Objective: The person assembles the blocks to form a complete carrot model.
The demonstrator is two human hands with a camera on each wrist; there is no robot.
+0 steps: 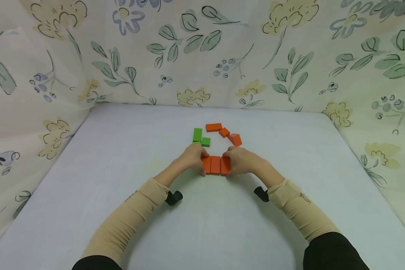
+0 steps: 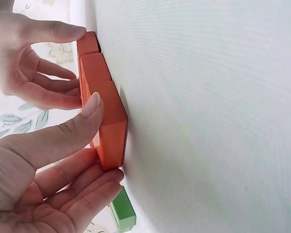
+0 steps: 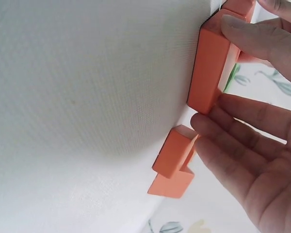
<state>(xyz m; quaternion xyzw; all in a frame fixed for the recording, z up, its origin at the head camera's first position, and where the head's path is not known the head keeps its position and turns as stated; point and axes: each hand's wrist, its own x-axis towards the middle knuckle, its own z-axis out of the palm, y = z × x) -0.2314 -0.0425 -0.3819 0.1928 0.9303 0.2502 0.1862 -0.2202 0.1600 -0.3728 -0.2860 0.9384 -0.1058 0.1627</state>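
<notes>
Three orange rectangular blocks lie side by side in a row: a left block (image 1: 206,165), a middle block (image 1: 215,165) and a right block (image 1: 225,166). My left hand (image 1: 193,156) pinches the left block between thumb at its near end and fingers at the far end. From the other side, my right hand (image 1: 244,160) grips the right block the same way, its thumb (image 3: 237,26) on the near end. In the left wrist view the middle block (image 2: 94,68) sits flush between the other two.
Beyond the left hand stand green blocks, one long (image 1: 197,134) and one small (image 1: 206,142), with a third partly hidden. Farther right, an orange bar (image 1: 213,127), a small orange block (image 1: 224,132) and another orange block (image 1: 235,140) form a curve. Floral cloth (image 1: 222,86) borders the white table (image 1: 138,135).
</notes>
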